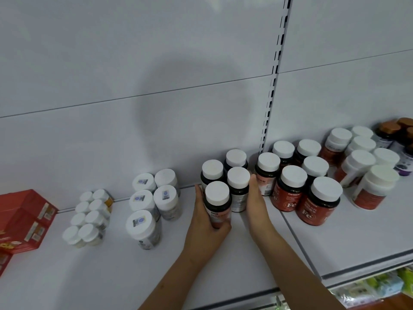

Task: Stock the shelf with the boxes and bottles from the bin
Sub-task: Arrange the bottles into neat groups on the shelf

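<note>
L hand (pixel 206 222) is gripping the front dark bottle (pixel 218 204) w/ white cap, fingers curled round its lower body, bottle standing upright on the white shelf (pixel 169 260). R hand (pixel 257 200) is lying flat, fingers straight, pressing against the side of the neighbouring dark bottle (pixel 238 189) in the same cluster of 4. Just right of that, a lone pink-label bottle (pixel 267 173) is standing by the upright strip, then red "Fe" bottles (pixel 305 193) are sitting on the next shelf section. To the left, grey-label bottles (pixel 152 204), small white-capped bottles (pixel 90 217) and red boxes (pixel 24 220) are standing in groups, well apart. Bin isn't in view.
</note>
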`<state>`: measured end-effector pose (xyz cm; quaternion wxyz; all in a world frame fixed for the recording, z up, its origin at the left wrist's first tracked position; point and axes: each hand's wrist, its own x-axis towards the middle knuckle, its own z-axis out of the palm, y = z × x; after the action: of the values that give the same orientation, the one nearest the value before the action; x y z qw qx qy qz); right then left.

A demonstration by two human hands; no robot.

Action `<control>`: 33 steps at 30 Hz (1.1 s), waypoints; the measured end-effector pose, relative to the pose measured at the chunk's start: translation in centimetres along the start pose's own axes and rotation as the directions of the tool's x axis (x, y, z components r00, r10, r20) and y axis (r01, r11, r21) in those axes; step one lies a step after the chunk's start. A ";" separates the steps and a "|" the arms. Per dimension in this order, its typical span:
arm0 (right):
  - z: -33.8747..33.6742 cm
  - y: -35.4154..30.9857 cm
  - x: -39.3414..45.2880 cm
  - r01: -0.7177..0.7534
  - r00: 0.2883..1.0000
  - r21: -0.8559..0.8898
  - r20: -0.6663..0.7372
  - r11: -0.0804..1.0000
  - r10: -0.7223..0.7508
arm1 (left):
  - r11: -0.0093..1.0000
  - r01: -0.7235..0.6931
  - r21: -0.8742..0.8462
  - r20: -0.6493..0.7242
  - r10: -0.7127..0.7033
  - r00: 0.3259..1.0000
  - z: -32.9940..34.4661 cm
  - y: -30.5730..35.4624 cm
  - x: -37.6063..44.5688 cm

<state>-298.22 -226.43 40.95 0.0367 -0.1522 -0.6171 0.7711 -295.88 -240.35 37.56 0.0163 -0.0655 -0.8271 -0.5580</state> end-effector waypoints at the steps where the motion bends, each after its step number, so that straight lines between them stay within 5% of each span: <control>1: 0.0 0.3 0.4 -0.015 1.000 0.009 0.007 1.000 0.014 | 1.000 0.000 -0.005 -0.001 0.000 1.000 0.0 0.0 0.0; 25: -1.2 0.4 -1.7 0.176 0.983 -0.194 0.093 0.965 -0.160 | 1.000 -0.006 0.024 -0.070 0.008 0.998 -0.2 0.1 1.4; 28: -1.6 -0.8 -3.1 0.280 0.959 -0.392 0.074 0.876 -0.273 | 1.000 -0.012 -0.009 -0.048 0.011 0.999 -0.7 0.1 1.5; 33: -2.6 -3.9 -5.1 0.416 0.782 -0.784 0.049 0.461 -0.621 | 0.997 0.057 0.057 -0.044 -0.055 0.998 -0.9 0.7 -1.4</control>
<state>-293.17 -224.26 45.20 0.2793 -0.0496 -0.8872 0.3640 -294.40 -241.11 38.40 0.0202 -0.0297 -0.8440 -0.5351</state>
